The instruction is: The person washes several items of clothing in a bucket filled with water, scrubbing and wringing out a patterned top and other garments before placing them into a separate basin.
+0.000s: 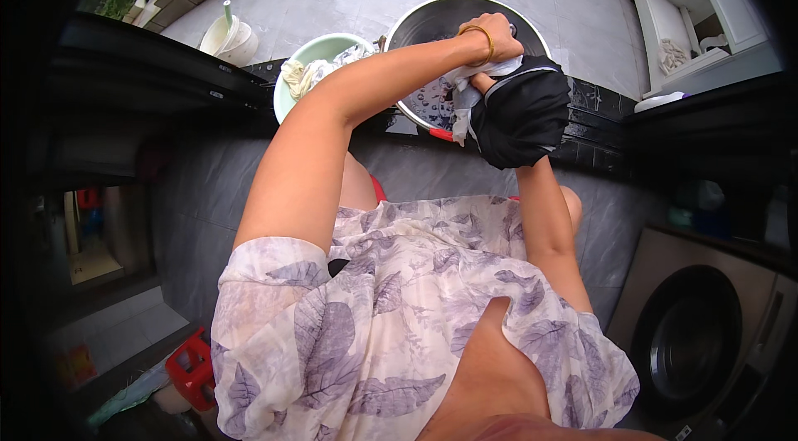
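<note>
My left hand, with a gold bangle at the wrist, is closed in a fist over a wide pot with a dark inside. Pale wet cloth, bunched beneath the fist, seems to belong to the black garment. That garment hangs in folds over the pot's near right rim. My right hand is inside it, with only a little skin showing at its opening; the rest is covered. Dark water with bubbles lies in the pot.
Left of the pot, a pale green basin holds wet cloths. A white bucket with a green handle stands further left. A black door track crosses the floor. A front-loading washing machine is at right, a red plastic stool at lower left.
</note>
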The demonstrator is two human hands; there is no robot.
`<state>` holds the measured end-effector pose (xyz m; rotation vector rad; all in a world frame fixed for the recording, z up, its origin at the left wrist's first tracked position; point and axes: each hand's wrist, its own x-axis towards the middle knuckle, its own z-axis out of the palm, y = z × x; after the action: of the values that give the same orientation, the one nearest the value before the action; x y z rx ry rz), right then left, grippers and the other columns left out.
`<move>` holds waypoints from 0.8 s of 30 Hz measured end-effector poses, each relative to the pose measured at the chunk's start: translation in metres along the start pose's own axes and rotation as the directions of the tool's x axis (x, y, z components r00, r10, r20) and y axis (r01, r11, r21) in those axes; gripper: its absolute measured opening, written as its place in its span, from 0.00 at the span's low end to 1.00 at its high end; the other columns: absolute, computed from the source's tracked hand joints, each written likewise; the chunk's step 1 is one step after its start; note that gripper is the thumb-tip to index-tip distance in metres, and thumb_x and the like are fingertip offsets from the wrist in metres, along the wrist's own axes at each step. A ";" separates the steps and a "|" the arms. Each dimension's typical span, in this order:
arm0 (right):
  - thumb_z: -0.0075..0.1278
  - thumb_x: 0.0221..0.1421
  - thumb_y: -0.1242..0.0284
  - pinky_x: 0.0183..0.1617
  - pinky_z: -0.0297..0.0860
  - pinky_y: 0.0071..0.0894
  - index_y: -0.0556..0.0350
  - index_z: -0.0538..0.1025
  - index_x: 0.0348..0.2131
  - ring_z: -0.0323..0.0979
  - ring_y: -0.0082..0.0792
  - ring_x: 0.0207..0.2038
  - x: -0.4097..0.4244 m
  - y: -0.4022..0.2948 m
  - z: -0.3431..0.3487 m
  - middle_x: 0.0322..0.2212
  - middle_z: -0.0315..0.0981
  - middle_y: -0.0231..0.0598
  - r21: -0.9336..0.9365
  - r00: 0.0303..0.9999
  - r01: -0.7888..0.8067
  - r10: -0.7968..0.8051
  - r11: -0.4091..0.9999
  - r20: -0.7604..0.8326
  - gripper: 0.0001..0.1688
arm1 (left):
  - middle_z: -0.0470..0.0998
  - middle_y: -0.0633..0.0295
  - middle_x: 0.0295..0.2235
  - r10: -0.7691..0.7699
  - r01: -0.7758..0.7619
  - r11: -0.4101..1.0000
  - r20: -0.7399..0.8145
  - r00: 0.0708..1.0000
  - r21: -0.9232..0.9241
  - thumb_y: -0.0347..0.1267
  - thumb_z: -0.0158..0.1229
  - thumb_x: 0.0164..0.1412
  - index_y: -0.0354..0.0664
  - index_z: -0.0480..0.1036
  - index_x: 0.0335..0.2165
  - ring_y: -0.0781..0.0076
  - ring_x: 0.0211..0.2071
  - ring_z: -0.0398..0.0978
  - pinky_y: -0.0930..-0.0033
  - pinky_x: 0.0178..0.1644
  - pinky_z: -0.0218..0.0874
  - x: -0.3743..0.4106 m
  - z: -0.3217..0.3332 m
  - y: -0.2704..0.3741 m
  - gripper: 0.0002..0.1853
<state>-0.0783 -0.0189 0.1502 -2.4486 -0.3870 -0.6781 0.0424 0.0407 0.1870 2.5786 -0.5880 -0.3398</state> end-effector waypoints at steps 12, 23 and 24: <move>0.51 0.41 0.62 0.30 0.54 0.29 0.50 0.72 0.21 0.56 0.32 0.23 0.001 -0.038 -0.038 0.16 0.59 0.34 0.267 0.893 -0.435 0.373 0.860 0.253 0.11 | 0.71 0.48 0.41 -0.050 0.155 0.978 0.560 0.827 -0.143 0.70 0.41 0.39 0.36 0.67 0.44 0.59 0.42 0.69 0.69 0.49 0.55 0.067 -0.055 -0.026 0.50; 0.58 0.35 0.60 0.51 0.53 0.23 0.60 0.63 0.44 0.57 0.29 0.44 -0.024 -0.012 -0.006 0.41 0.61 0.38 0.378 0.856 -0.467 0.301 0.800 0.420 0.38 | 0.72 0.56 0.41 0.430 0.531 0.665 0.850 0.303 -0.526 0.67 0.34 0.48 0.37 0.63 0.49 0.68 0.44 0.69 0.64 0.52 0.55 0.009 -0.019 0.015 0.47; 0.58 0.36 0.61 0.49 0.55 0.20 0.58 0.64 0.43 0.58 0.26 0.42 -0.025 -0.018 -0.010 0.39 0.61 0.36 0.446 0.861 -0.482 0.312 0.754 0.402 0.36 | 0.72 0.57 0.41 0.444 0.446 0.693 0.823 0.356 -0.567 0.67 0.32 0.48 0.38 0.62 0.50 0.70 0.44 0.68 0.64 0.52 0.55 0.007 -0.021 0.010 0.47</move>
<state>-0.1098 -0.0130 0.1518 -1.9829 -0.1194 0.0152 0.0520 0.0374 0.2088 1.3009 -0.6009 -1.7750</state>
